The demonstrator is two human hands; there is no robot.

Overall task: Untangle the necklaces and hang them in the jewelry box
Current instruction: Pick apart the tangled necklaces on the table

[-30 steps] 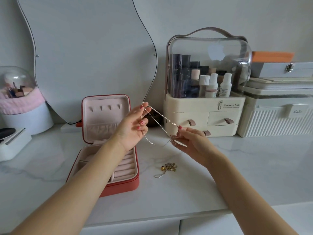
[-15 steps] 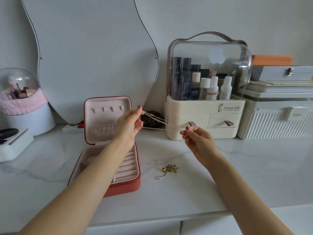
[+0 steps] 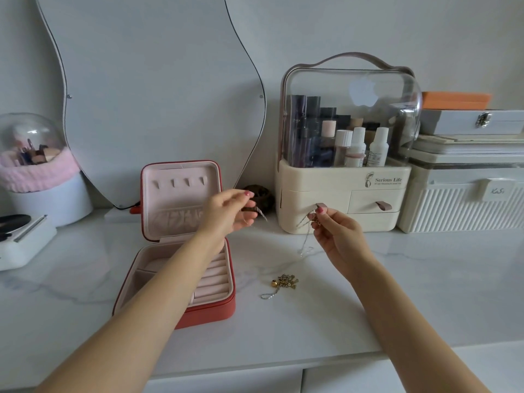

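Since the earlier frame, both hands had been lowered and the chain let slack. One end was pinched in the left hand (image 3: 226, 214) beside the open box (image 3: 181, 194), seemingly so it could be hooked in the lid. The chain (image 3: 304, 245) was pinched in the right hand (image 3: 337, 236), its loop drooping onto the table (image 3: 368, 293). A second necklace (image 3: 282, 283) lay bunched nearby. Both forearms were stretched forward.

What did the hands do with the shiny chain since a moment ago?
The hands pulled apart. The left hand moved down toward the jewelry box; only a short bit of chain shows at its fingers. The right hand pinches the silver chain, which was stretched between both hands and now hangs slack to the counter. The gold tangle and open box stayed put.
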